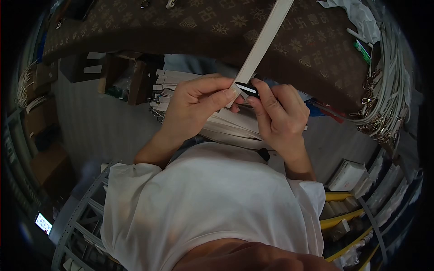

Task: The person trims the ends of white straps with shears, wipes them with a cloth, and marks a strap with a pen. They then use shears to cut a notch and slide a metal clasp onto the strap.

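Note:
A long cream strap (264, 43) runs from the top of the view down to my fingers. My left hand (194, 101) pinches its lower end between thumb and fingers. My right hand (281, 108) is closed on a small black tool (247, 89) with a pale shiny part, which touches or nearly touches the strap end beside my left fingertips. What kind of tool it is, I cannot tell. Below both hands, a bundle of cream straps (237, 124) lies across my lap, with metal clasps at its left end.
A brown patterned cloth (194, 20) covers the table ahead. Pale straps with metal clips (391, 86) hang at its right edge. An open cardboard box (138, 83) stands on the left. Shelves with yellow edges (341, 219) are at the lower right, a metal rack (74, 217) at the lower left.

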Demonstrator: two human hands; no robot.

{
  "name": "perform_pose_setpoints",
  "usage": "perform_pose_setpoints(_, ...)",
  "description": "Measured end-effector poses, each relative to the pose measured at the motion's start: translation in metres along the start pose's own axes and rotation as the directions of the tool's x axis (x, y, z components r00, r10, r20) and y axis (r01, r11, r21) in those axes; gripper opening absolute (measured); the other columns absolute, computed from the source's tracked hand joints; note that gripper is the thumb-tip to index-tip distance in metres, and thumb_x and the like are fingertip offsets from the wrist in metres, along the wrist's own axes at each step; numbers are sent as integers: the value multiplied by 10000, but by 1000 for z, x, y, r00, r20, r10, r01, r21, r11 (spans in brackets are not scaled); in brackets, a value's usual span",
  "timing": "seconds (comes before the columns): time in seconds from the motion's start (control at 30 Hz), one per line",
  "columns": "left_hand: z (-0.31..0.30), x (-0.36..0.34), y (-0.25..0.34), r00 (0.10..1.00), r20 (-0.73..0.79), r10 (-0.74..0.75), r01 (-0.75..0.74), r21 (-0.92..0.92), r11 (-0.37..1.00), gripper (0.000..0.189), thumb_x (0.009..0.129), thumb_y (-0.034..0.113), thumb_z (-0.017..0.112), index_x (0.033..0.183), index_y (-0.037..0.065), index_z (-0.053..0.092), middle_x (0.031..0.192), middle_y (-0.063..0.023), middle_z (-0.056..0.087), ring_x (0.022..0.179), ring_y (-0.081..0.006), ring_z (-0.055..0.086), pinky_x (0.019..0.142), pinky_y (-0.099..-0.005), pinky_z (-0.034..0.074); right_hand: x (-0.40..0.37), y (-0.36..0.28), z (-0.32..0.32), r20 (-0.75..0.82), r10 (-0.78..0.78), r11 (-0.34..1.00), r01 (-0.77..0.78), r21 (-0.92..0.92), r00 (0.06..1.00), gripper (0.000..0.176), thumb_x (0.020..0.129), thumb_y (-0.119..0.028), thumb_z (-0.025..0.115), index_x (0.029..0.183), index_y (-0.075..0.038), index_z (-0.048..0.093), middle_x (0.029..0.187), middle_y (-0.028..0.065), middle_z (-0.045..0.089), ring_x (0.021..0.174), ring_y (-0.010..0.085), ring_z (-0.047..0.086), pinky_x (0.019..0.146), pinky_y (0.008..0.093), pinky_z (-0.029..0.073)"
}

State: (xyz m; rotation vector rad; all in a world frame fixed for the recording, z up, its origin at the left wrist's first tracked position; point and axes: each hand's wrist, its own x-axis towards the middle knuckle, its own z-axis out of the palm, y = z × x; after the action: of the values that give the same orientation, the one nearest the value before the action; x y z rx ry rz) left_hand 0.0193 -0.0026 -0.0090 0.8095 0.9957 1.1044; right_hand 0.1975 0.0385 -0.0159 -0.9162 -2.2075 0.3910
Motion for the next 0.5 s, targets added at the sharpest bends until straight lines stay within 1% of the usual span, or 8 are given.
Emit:
perform_pose_setpoints(0.37, 2, 1, 0, 1000, 10, 11, -11, -12, 1000, 196, 863, 28, 508, 1019, -68, 580, 874, -82, 600, 748, -120, 584, 683, -219, 480, -3, 2, 4, -54, -53, 997, 50, -52, 997, 318, 637, -155, 722, 906, -8, 636, 644, 28, 425, 487, 150, 418, 406, 265, 334)
perform_pose_setpoints(0.5, 2, 1, -2, 1000, -10, 2, -2, 8, 1000, 187, 860, 22, 509, 1006, -69, 583, 867, -75, 593, 747, -119, 585, 685, -219, 482, -4, 2, 5, -68, -64, 995, 58, -80, 996, 312, 644, -175, 719, 897, -12, 638, 646, 23, 432, 488, 144, 424, 406, 261, 336)
